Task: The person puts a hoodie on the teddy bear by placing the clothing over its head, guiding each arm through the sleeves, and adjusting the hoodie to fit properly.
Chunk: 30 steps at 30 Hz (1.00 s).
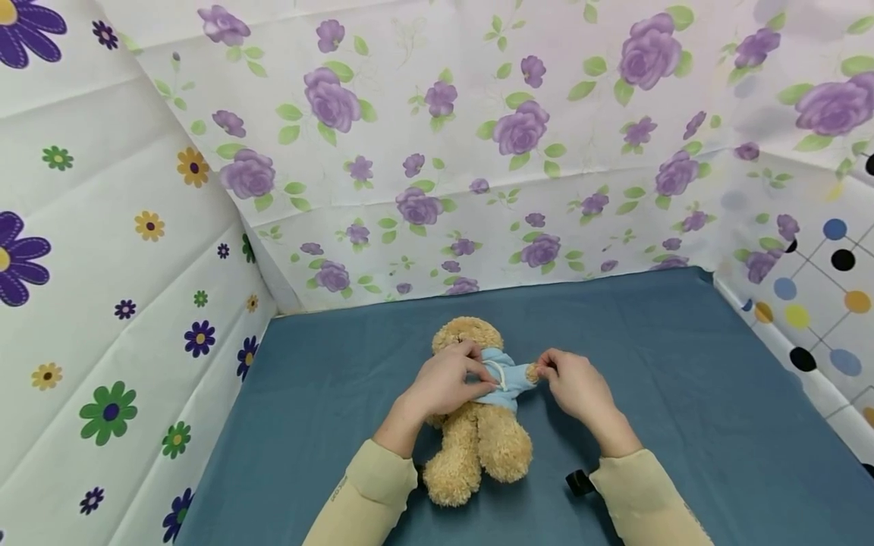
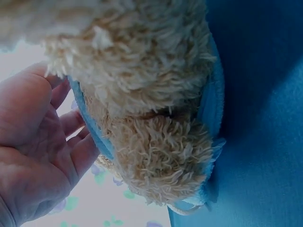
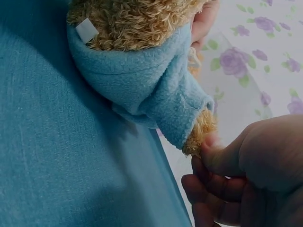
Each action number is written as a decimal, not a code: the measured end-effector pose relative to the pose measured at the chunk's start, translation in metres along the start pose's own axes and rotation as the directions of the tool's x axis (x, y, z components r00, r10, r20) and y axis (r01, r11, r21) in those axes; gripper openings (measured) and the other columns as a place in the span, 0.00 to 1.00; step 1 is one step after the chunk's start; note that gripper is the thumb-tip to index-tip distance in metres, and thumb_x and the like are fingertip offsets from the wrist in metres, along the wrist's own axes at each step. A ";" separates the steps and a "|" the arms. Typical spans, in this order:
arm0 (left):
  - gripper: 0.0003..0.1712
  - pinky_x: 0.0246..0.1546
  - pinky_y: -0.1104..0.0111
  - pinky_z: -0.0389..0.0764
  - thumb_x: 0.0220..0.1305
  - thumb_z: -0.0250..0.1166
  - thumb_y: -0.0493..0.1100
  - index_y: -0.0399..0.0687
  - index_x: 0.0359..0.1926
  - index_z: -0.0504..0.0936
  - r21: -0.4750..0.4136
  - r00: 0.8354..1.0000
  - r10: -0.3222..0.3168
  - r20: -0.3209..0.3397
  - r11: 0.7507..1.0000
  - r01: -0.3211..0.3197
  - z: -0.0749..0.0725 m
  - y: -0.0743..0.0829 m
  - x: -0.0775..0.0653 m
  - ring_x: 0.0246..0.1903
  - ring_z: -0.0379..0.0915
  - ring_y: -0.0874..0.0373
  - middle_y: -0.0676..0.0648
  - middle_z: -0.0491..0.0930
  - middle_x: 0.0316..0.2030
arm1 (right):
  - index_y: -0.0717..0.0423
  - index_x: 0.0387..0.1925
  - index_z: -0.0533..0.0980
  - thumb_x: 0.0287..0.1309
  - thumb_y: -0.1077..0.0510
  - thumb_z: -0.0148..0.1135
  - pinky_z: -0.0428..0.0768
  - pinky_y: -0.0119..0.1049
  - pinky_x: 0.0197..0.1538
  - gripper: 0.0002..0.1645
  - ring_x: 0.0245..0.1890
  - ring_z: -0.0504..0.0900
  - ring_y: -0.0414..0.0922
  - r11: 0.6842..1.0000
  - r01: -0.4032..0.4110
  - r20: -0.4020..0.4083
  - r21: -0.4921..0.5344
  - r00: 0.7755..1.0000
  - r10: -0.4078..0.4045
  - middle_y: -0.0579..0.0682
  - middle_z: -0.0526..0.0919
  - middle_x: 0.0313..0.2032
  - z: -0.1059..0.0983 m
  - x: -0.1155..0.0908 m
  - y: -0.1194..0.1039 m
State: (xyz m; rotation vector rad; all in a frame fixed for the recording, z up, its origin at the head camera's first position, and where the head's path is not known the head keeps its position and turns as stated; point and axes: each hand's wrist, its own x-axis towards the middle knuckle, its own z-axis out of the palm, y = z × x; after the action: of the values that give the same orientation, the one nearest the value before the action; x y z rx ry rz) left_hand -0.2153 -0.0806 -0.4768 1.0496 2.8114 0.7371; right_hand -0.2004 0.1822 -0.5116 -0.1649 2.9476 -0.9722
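Observation:
A tan plush teddy bear [image 1: 456, 462] in a light blue hooded top [image 3: 128, 80] lies on its back on the blue cloth, legs toward me. My left hand [image 1: 447, 379] lies over its chest, thumb and index tips meeting on the front of the top beside a white drawstring [image 1: 502, 373]. In the left wrist view, that hand [image 2: 42, 142] shows beside the bear's fur [image 2: 156, 156] and the top's hem; its fingertips are partly hidden. With thumb and fingers my right hand [image 1: 579, 385] pinches the bear's paw [image 3: 201, 132], which pokes from the sleeve held out sideways.
Blue cloth [image 1: 328, 379] covers the table. White sheets with purple roses [image 1: 410, 250] hang behind it, a flower-patterned sheet [image 1: 123, 265] stands at the left and a dotted one [image 1: 819, 318] at the right. Black wrist gear [image 1: 580, 482] shows beside the right sleeve.

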 end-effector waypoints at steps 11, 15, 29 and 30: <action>0.15 0.40 0.63 0.74 0.77 0.69 0.54 0.60 0.58 0.91 -0.061 0.999 -0.014 -0.033 0.998 0.012 0.001 -0.006 -0.007 0.44 0.70 0.58 0.53 0.76 0.52 | 0.52 0.50 0.84 0.80 0.50 0.63 0.76 0.44 0.34 0.11 0.32 0.79 0.46 0.992 0.052 -0.148 0.115 0.988 -0.035 0.50 0.86 0.38 -0.012 0.002 0.003; 0.23 0.56 0.57 0.79 0.80 0.66 0.53 0.55 0.69 0.83 -0.300 0.994 -0.042 -0.098 0.954 0.011 0.000 -0.016 -0.025 0.59 0.75 0.55 0.52 0.76 0.62 | 0.52 0.51 0.84 0.80 0.48 0.62 0.78 0.43 0.37 0.13 0.35 0.80 0.46 0.989 0.051 -0.143 0.136 0.989 -0.032 0.50 0.86 0.40 -0.014 0.002 0.003; 0.08 0.37 0.59 0.78 0.76 0.70 0.48 0.49 0.45 0.84 -0.569 0.906 -0.411 -0.098 0.770 0.288 -0.002 -0.059 -0.079 0.36 0.79 0.50 0.51 0.83 0.38 | 0.50 0.56 0.86 0.75 0.57 0.68 0.85 0.43 0.44 0.12 0.44 0.86 0.41 0.914 0.396 0.003 0.085 0.917 -0.398 0.43 0.87 0.49 -0.029 -0.012 -0.065; 0.08 0.36 0.59 0.78 0.76 0.70 0.48 0.49 0.45 0.85 -0.564 0.907 -0.413 -0.077 0.768 0.302 -0.003 -0.061 -0.080 0.36 0.80 0.47 0.51 0.84 0.38 | 0.50 0.58 0.86 0.75 0.57 0.68 0.85 0.44 0.47 0.14 0.47 0.87 0.42 0.895 0.439 0.057 0.071 0.894 -0.444 0.44 0.88 0.51 -0.029 -0.010 -0.074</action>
State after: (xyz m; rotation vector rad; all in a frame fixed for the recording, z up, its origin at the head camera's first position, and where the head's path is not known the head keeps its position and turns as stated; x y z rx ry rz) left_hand -0.1915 -0.1725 -0.5107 0.3384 2.5518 1.5220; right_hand -0.1852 0.1411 -0.4445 -0.8828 2.8657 -1.0581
